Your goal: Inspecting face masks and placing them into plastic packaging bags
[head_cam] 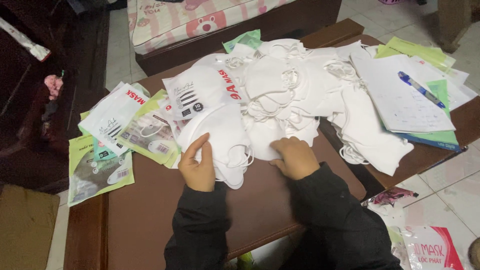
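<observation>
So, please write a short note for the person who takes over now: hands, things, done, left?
Left hand: flat on a small stack of white masks, thumb up along its edge.
Right hand: curled, knuckles down, at the edge of the big loose mask pile.
Mask packets lie to the left, on the brown table.
Done: one small stack gathered.
Left: most masks, unsorted in the pile.

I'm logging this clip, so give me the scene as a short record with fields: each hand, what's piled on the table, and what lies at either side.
left hand: flat on a small stack of white masks, thumb raised
right hand: fingers curled, resting at the edge of the big mask pile
surface: brown table
left side: mask packets, white and green
right side: blue pen lying on a written notepad
sleeves: dark
</observation>
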